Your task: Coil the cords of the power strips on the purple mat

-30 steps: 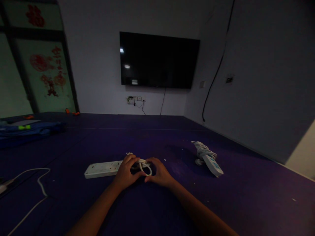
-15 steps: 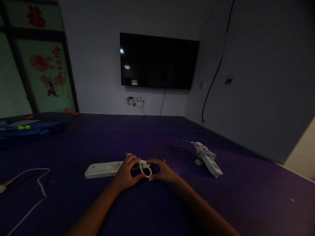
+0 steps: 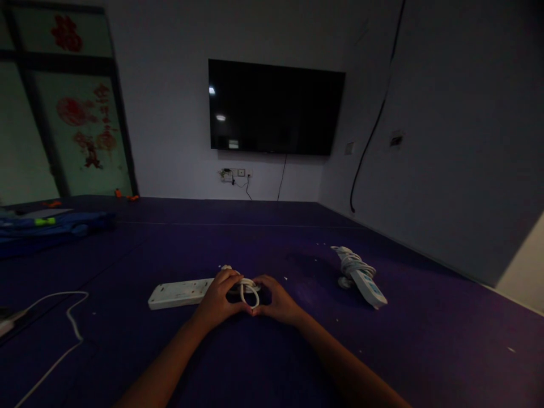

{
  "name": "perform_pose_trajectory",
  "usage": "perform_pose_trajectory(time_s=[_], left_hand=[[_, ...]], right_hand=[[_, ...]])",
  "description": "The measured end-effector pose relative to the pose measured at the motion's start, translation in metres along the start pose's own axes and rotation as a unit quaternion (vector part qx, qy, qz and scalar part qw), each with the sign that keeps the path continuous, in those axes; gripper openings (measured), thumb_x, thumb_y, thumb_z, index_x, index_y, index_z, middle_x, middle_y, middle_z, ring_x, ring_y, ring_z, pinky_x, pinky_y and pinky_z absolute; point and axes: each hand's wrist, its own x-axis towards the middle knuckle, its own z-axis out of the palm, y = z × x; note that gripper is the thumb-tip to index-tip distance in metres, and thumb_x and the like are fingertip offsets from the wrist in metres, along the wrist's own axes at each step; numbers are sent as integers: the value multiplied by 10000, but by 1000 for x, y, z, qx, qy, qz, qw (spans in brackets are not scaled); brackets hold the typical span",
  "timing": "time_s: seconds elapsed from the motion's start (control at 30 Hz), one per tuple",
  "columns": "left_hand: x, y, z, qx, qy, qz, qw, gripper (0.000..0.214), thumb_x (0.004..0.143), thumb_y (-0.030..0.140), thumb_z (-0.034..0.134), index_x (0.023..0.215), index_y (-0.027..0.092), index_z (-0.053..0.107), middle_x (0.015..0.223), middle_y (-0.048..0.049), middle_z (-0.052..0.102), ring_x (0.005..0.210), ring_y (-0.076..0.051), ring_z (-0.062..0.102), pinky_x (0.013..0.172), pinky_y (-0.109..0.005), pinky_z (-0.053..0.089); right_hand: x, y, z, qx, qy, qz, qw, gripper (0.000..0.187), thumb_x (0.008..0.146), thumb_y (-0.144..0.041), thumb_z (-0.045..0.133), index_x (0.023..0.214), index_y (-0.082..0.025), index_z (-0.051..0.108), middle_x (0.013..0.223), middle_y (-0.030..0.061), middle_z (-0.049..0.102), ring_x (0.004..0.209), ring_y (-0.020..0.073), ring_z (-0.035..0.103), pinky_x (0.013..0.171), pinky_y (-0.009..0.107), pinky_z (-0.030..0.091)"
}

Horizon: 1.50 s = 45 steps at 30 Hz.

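A white power strip (image 3: 181,293) lies on the purple floor, its right end covered by my left hand (image 3: 219,297). The strip's white cord (image 3: 250,289) is bunched at that end, with one loop standing up between my hands. My left fingers and thumb curve round the bundle from the left. From the other side, my right hand (image 3: 276,300) grips the cord, its thumb tip close to my left thumb at the bottom of the loop. Part of the cord is hidden behind my fingers. The plug (image 3: 226,267) seems to show just beyond my left hand.
A second power strip (image 3: 369,289), wrapped in its own cord, lies to the right. At the left are a loose white cable (image 3: 72,320) and blue cloth (image 3: 80,222). White scraps dot the floor. A television (image 3: 276,107) hangs on the far wall.
My right thumb has moved slightly left and down, closer to my left thumb. The cord loop between my hands has shifted a little left. The power strip stays on the floor.
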Motion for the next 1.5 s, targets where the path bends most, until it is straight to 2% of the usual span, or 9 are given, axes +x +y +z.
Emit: perform_pose_trajectory(time_s=[0.27, 0.5, 0.67, 0.87, 1.0, 1.1, 1.17, 1.37, 1.5], left_hand=[[2, -2, 0, -19, -3, 7, 1000, 458, 600, 407, 776, 993, 218, 638, 956, -55, 617, 925, -228, 575, 810, -411, 480], [3, -6, -1, -24, -15, 0, 1000, 386, 622, 341, 772, 967, 221, 649, 933, -48, 621, 900, -218, 583, 802, -401, 484], [2, -2, -3, -12, -17, 10, 1000, 471, 616, 389, 761, 1035, 225, 623, 1019, -81, 610, 976, -250, 569, 844, -435, 472], [-1, 5, 4, 26, 18, 11, 999, 643, 495, 512, 793, 1034, 213, 608, 1024, -94, 599, 977, -279, 562, 850, -454, 474], [-1, -1, 7, 26, 37, 12, 999, 495, 598, 492, 749, 985, 210, 624, 970, -80, 619, 940, -255, 580, 823, -425, 490], [-1, -7, 6, 16, 56, 19, 998, 286, 742, 443, 650, 906, 209, 641, 889, -62, 635, 876, -220, 601, 794, -395, 500], [-1, -9, 5, 19, 63, 23, 998, 263, 767, 439, 625, 884, 204, 642, 863, -59, 636, 857, -212, 606, 785, -390, 504], [-3, -4, 2, 48, 36, 31, 998, 634, 527, 588, 744, 1000, 190, 601, 1005, -106, 619, 955, -271, 581, 827, -445, 489], [-3, -4, 3, 53, 26, 15, 998, 664, 479, 599, 759, 987, 201, 600, 1007, -97, 616, 972, -282, 571, 838, -455, 478]], right_hand=[[-2, 3, 4, -72, 15, 3, 997, 616, 542, -558, 759, 1007, -201, 569, 949, 64, 609, 872, 220, 564, 747, 339, 443], [-2, 2, 11, -142, 48, 31, 988, 660, 462, -590, 778, 958, -206, 573, 900, 50, 627, 835, 226, 590, 774, 369, 425], [-3, -2, 10, -99, 44, 61, 992, 662, 469, -550, 791, 992, -217, 562, 925, 40, 626, 827, 205, 596, 714, 322, 460], [-4, -2, 10, -93, 43, 56, 993, 638, 493, -525, 791, 1015, -225, 579, 909, 38, 618, 800, 193, 590, 697, 314, 475], [-3, 0, 7, -60, 24, 38, 997, 683, 464, -510, 812, 1042, -222, 590, 936, 43, 623, 833, 201, 591, 728, 328, 481], [-3, 2, 1, -13, -12, 22, 1000, 696, 490, -492, 810, 1091, -217, 590, 967, 53, 638, 843, 203, 600, 748, 335, 483], [-2, 2, -3, 9, -26, 17, 999, 698, 526, -489, 797, 1131, -216, 581, 1012, 66, 642, 863, 208, 607, 760, 340, 483], [-2, 2, -4, -6, -29, 30, 999, 709, 556, -513, 772, 1174, -226, 576, 1031, 72, 655, 862, 216, 617, 739, 332, 485], [-3, 2, 0, -64, -17, 69, 995, 704, 526, -560, 764, 1130, -233, 606, 980, 58, 668, 776, 194, 617, 680, 303, 477]])
